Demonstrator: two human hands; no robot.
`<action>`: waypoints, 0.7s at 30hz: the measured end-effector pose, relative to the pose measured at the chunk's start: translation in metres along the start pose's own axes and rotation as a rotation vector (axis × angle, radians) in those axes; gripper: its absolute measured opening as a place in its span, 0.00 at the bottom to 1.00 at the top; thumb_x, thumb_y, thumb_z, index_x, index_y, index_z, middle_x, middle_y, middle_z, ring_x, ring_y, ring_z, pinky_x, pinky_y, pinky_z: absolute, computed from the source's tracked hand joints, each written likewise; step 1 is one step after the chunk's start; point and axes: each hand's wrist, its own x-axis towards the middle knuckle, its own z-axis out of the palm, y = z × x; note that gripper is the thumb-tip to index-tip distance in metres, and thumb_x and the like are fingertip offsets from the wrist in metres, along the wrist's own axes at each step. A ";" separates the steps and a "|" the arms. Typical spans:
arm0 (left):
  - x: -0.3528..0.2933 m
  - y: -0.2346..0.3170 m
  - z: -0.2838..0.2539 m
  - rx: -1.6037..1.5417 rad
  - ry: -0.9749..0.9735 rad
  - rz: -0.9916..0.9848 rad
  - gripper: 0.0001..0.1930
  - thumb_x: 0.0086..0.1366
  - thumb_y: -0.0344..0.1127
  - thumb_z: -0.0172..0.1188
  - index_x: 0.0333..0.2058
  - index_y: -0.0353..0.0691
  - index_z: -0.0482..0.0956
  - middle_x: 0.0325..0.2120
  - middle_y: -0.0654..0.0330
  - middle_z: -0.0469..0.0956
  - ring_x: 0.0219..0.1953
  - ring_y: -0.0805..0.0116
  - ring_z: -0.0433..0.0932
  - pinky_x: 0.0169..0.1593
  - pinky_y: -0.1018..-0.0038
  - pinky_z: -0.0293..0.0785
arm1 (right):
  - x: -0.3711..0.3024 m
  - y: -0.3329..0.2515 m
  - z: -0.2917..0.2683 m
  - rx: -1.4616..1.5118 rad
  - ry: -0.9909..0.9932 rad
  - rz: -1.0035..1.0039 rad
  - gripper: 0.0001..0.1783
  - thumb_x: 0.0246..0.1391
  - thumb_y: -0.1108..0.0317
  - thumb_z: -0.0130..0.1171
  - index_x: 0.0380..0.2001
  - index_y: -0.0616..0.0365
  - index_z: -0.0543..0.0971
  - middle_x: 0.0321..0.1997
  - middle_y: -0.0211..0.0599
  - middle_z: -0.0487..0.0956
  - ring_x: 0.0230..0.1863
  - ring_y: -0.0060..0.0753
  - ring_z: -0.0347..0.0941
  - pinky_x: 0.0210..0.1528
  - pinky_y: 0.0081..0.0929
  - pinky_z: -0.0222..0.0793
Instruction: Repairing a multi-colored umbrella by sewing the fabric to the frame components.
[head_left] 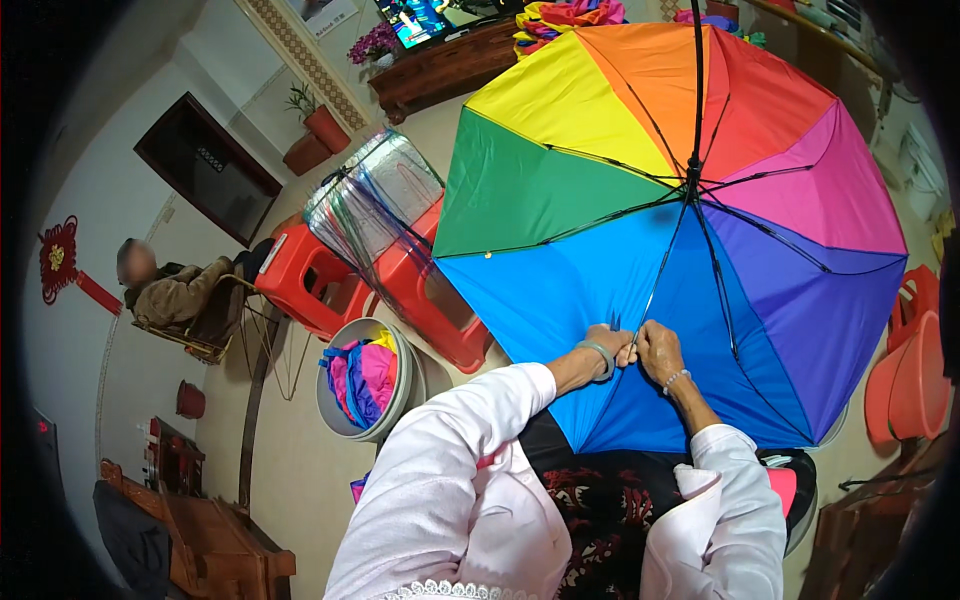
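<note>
A rainbow-coloured umbrella [540, 195] lies opened out in front of me, its inside facing up, with black ribs and a dark shaft rising from the hub. My left hand [610, 345], with a bangle at the wrist, is closed on a rib over the blue panels. Close beside it, my right hand [660, 352], wearing a beaded bracelet, pinches the same rib. The fingertips of both hands almost meet there. Anything small between them is too fine to make out. The near edge of the canopy rests across my lap.
On the left stands a grey bucket [345, 425] of folded colourful cloth. Beyond it, red plastic stools [455, 325] carry a bundle of thin rods [365, 215]. A person [185, 290] sits on a chair farther left. Red tubs [905, 375] are at the right.
</note>
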 end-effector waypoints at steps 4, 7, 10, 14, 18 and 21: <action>0.001 -0.010 0.003 0.017 0.077 0.035 0.08 0.55 0.26 0.49 0.22 0.28 0.63 0.09 0.51 0.67 0.08 0.64 0.67 0.17 0.69 0.68 | -0.002 -0.002 0.001 -0.071 -0.055 0.026 0.06 0.47 0.71 0.48 0.22 0.63 0.68 0.21 0.53 0.72 0.26 0.55 0.69 0.28 0.46 0.64; 0.005 -0.020 0.005 0.022 0.119 0.064 0.08 0.56 0.27 0.47 0.20 0.31 0.64 0.08 0.52 0.67 0.08 0.63 0.66 0.16 0.67 0.67 | -0.006 -0.007 -0.006 -0.108 -0.105 0.069 0.07 0.47 0.69 0.48 0.23 0.63 0.69 0.22 0.54 0.73 0.27 0.56 0.70 0.29 0.47 0.64; 0.042 -0.067 0.001 0.027 0.130 0.069 0.09 0.58 0.29 0.44 0.19 0.34 0.64 0.07 0.53 0.67 0.07 0.62 0.65 0.16 0.64 0.66 | -0.011 -0.004 -0.013 -0.159 -0.140 0.108 0.08 0.47 0.68 0.48 0.23 0.62 0.70 0.24 0.55 0.73 0.28 0.58 0.69 0.31 0.48 0.65; 0.145 -0.126 -0.068 -0.154 -0.511 0.446 0.22 0.56 0.49 0.37 0.08 0.43 0.61 0.07 0.55 0.65 0.14 0.57 0.64 0.27 0.59 0.63 | 0.007 0.001 0.000 -0.153 -0.206 -0.022 0.09 0.46 0.68 0.46 0.22 0.61 0.72 0.27 0.56 0.73 0.31 0.60 0.68 0.33 0.50 0.64; 0.038 -0.021 -0.007 0.127 0.007 0.056 0.14 0.57 0.31 0.42 0.14 0.32 0.67 0.15 0.49 0.73 0.14 0.62 0.69 0.21 0.70 0.67 | 0.010 0.028 -0.020 -0.098 -0.221 0.157 0.08 0.40 0.70 0.48 0.18 0.62 0.76 0.26 0.55 0.74 0.29 0.55 0.72 0.32 0.44 0.67; 0.023 -0.006 -0.017 0.173 0.026 0.036 0.13 0.56 0.28 0.40 0.19 0.25 0.69 0.19 0.44 0.75 0.14 0.64 0.71 0.17 0.76 0.66 | 0.014 0.007 -0.028 0.101 -0.401 0.313 0.10 0.45 0.70 0.46 0.16 0.61 0.73 0.17 0.45 0.75 0.17 0.40 0.73 0.17 0.32 0.68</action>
